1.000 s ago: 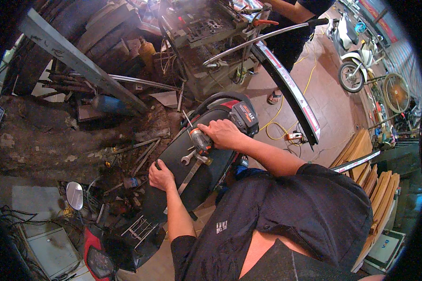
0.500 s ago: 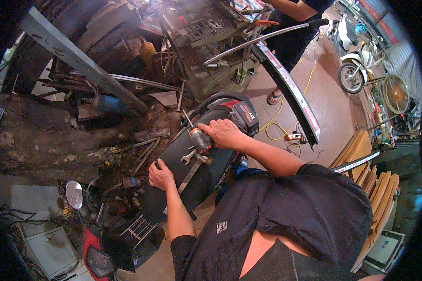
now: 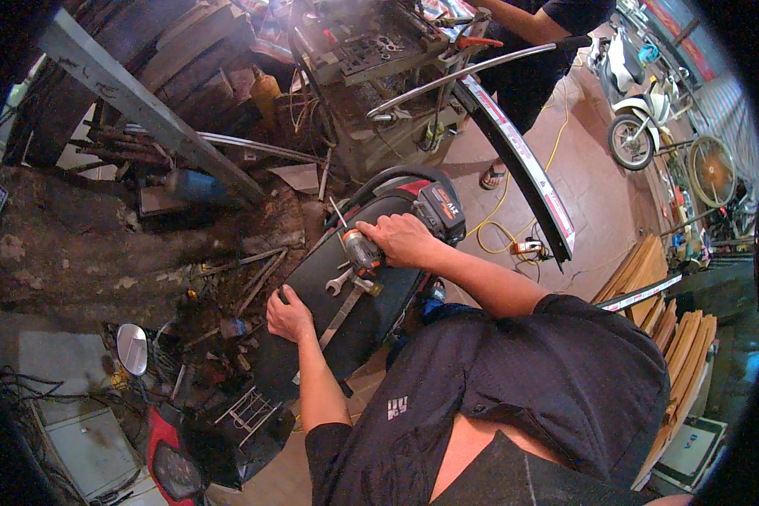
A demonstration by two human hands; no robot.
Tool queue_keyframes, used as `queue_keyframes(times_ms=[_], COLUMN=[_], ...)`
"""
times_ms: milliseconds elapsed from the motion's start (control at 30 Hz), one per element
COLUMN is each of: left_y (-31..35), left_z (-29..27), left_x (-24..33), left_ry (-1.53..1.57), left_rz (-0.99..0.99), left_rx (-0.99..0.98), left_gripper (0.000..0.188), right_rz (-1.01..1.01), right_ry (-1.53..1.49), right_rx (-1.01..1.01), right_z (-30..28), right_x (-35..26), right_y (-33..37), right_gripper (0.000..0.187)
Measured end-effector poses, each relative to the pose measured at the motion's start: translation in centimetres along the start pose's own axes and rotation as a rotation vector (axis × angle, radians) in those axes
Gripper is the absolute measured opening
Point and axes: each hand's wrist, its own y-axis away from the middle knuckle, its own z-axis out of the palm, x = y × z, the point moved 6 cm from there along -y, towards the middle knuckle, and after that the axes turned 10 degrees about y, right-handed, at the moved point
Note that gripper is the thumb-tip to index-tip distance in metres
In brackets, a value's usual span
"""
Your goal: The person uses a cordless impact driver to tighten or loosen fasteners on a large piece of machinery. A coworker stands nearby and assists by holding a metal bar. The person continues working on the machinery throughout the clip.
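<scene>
My right hand (image 3: 405, 240) is closed round the handle of a cordless drill (image 3: 363, 255), which lies on the long black seat (image 3: 304, 341) of a motorbike. A thin bit (image 3: 337, 211) points away from its chuck, and the dark battery (image 3: 441, 218) sits at the handle's far end. Beside the drill are an open-end wrench (image 3: 338, 283) and a flat metal strip (image 3: 341, 315). My left hand (image 3: 290, 317) rests on the seat's left edge, thumb apart from the fingers. Some of its fingertips are hard to make out.
A metal workbench (image 3: 371, 59) with small parts stands ahead, where another person (image 3: 531, 51) is at work. A curved tube (image 3: 455, 78) and a long black profile (image 3: 523, 160) jut out there. Yellow cable (image 3: 497, 244) crosses the floor. Wooden boards (image 3: 679, 363) are stacked at right.
Both hands, the drill and the wrench keep their places. The other person's arm at the bench has shifted slightly.
</scene>
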Motion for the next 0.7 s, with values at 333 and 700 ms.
queue_keyframes(times_ms=[333, 700], left_y=[-0.10, -0.08], left_z=[0.12, -0.14], left_x=[-0.10, 0.29], left_ry=[0.012, -0.007], left_rz=[0.016, -0.004], left_rx=[0.006, -0.014], left_gripper=[0.050, 0.050], right_rz=[-0.014, -0.013], right_ry=[-0.006, 0.007], right_rx=[0.016, 0.027], right_z=[0.05, 0.04], right_x=[0.03, 0.04], right_y=[0.10, 0.06], right_gripper=[0.078, 0.076])
